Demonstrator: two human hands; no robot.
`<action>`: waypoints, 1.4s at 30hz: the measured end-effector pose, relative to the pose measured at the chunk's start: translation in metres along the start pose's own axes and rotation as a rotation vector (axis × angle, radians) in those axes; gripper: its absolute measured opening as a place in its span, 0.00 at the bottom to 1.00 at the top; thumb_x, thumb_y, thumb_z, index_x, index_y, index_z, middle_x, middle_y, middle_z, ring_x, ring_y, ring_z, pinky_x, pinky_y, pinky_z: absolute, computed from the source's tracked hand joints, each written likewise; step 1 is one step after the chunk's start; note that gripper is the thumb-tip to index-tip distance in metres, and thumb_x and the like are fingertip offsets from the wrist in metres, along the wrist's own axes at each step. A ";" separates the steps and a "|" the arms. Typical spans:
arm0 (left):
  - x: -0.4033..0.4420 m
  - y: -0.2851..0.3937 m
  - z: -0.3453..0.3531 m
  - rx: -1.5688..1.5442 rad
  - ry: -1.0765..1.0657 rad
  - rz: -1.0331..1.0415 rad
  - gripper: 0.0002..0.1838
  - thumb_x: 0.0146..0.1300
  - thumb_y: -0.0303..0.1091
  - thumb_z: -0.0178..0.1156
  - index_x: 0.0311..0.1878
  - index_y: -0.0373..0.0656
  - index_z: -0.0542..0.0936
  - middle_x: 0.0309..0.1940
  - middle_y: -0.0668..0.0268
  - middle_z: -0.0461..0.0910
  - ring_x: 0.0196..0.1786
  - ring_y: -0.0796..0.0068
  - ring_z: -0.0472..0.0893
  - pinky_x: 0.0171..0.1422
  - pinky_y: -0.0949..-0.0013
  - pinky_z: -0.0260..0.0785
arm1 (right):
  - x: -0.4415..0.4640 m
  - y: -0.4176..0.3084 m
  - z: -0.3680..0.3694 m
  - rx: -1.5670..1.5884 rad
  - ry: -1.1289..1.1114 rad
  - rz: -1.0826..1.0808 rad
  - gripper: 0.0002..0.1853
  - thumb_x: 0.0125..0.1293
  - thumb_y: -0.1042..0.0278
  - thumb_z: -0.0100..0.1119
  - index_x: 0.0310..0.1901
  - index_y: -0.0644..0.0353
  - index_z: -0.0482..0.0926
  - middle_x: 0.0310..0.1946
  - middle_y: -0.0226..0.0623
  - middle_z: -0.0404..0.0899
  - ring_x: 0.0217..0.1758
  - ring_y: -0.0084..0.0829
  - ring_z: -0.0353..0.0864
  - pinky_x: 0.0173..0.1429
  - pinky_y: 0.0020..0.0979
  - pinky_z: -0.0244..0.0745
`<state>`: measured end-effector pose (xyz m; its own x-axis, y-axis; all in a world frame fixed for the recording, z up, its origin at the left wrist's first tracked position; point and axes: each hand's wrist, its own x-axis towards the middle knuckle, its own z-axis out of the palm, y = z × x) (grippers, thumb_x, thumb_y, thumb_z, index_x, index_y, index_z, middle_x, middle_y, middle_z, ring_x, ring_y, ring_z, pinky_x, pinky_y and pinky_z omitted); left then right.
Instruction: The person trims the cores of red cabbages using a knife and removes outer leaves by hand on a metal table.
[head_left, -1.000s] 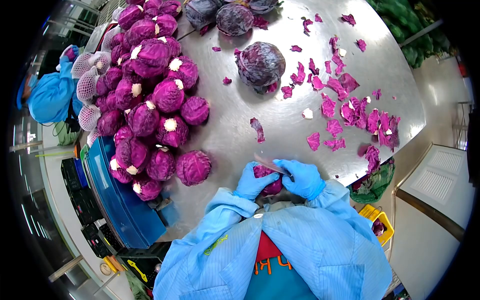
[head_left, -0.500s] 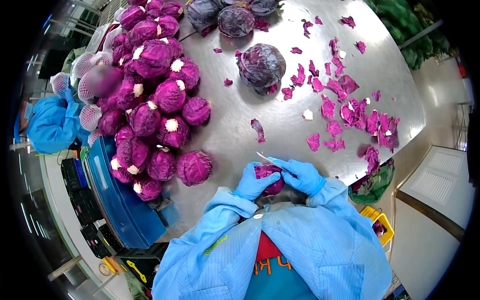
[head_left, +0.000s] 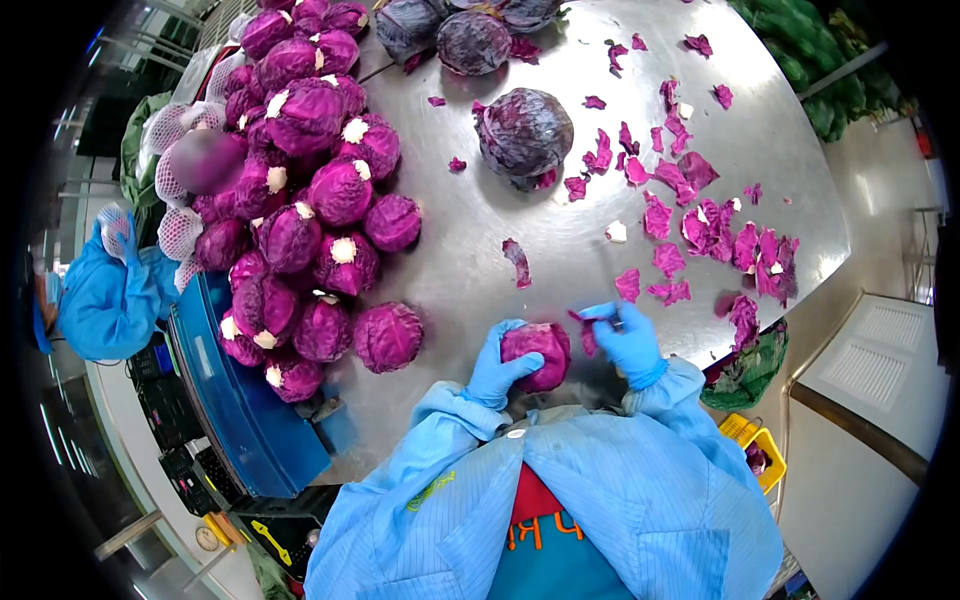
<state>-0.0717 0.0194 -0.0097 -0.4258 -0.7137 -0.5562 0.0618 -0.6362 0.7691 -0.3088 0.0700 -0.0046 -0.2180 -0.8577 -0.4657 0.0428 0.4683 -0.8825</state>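
Observation:
In my gloved left hand (head_left: 496, 366) is a small red cabbage (head_left: 540, 356), gripped at its left side with the thumb across its front. My gloved right hand (head_left: 628, 342), apart from the cabbage on its right, pinches a torn purple cabbage leaf (head_left: 586, 334) that hangs from the fingertips. The knife blade seen earlier cannot be made out now. Left of my hands, a trimmed red cabbage (head_left: 388, 337) rests on the steel table (head_left: 455, 260), beside a large heap of trimmed red cabbages (head_left: 290, 240) with pale cut stems. A darker, untrimmed cabbage (head_left: 525, 135) sits farther up the table.
Leaf scraps (head_left: 708, 228) are scattered over the table's right side. More dark cabbages (head_left: 472, 42) lie at the far edge. A blue bin (head_left: 240, 390) stands at the left, a yellow crate (head_left: 765, 455) at lower right. A co-worker in blue (head_left: 105, 295) is beyond the heap.
My right hand has moved right and away from the cabbage, now with a leaf piece in its fingers. The knife blade has gone from view. The co-worker's arm has shifted down.

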 end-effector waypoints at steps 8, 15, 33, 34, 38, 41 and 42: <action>0.005 0.023 -0.023 -0.477 -0.060 -0.042 0.39 0.51 0.45 0.67 0.64 0.40 0.66 0.59 0.57 0.72 0.62 0.60 0.73 0.69 0.55 0.66 | 0.014 -0.033 -0.055 -0.526 0.645 -0.381 0.33 0.62 0.74 0.65 0.69 0.53 0.66 0.43 0.30 0.80 0.42 0.18 0.76 0.46 0.23 0.73; 0.003 0.025 -0.013 -0.842 -0.602 -0.327 0.51 0.52 0.70 0.59 0.69 0.40 0.62 0.64 0.47 0.68 0.61 0.44 0.75 0.58 0.40 0.74 | 0.015 -0.061 0.017 0.178 -0.451 -0.132 0.30 0.62 0.68 0.66 0.65 0.60 0.70 0.60 0.38 0.74 0.57 0.26 0.75 0.61 0.29 0.71; -0.002 0.041 0.009 0.588 -0.131 0.518 0.61 0.36 0.39 0.82 0.74 0.43 0.54 0.66 0.54 0.61 0.67 0.57 0.67 0.71 0.57 0.61 | 0.032 -0.012 0.041 0.434 -0.309 0.421 0.16 0.67 0.58 0.62 0.50 0.59 0.82 0.27 0.27 0.80 0.21 0.14 0.69 0.21 0.18 0.60; 0.002 0.043 0.003 0.807 -0.162 0.601 0.59 0.36 0.39 0.81 0.72 0.43 0.57 0.65 0.53 0.62 0.67 0.55 0.68 0.70 0.57 0.62 | 0.034 -0.005 0.040 0.447 -0.330 0.411 0.16 0.66 0.57 0.63 0.50 0.58 0.82 0.26 0.24 0.79 0.21 0.13 0.70 0.21 0.18 0.60; 0.004 0.035 0.005 1.026 -0.088 0.577 0.49 0.37 0.41 0.80 0.65 0.41 0.67 0.61 0.49 0.65 0.64 0.51 0.70 0.67 0.58 0.65 | 0.027 -0.014 0.042 -0.045 -0.030 0.054 0.16 0.69 0.53 0.58 0.45 0.57 0.83 0.27 0.33 0.82 0.23 0.31 0.78 0.25 0.31 0.70; 0.009 0.022 0.013 0.962 0.082 0.477 0.48 0.38 0.44 0.79 0.62 0.38 0.66 0.57 0.51 0.66 0.59 0.52 0.71 0.65 0.60 0.66 | 0.021 -0.005 0.027 -0.643 0.184 -0.248 0.18 0.71 0.49 0.52 0.40 0.56 0.81 0.30 0.42 0.82 0.28 0.45 0.80 0.31 0.42 0.74; 0.009 0.018 0.016 0.913 0.133 0.412 0.48 0.38 0.44 0.79 0.62 0.37 0.65 0.56 0.51 0.67 0.59 0.52 0.71 0.65 0.59 0.66 | 0.016 -0.005 0.021 -0.668 0.131 -0.160 0.18 0.71 0.48 0.50 0.39 0.56 0.81 0.30 0.44 0.81 0.30 0.48 0.79 0.34 0.45 0.74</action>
<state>-0.0889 0.0060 0.0039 -0.4196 -0.8895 -0.1810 -0.5572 0.0950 0.8249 -0.2919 0.0498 -0.0089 -0.2892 -0.9140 -0.2847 -0.5989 0.4048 -0.6910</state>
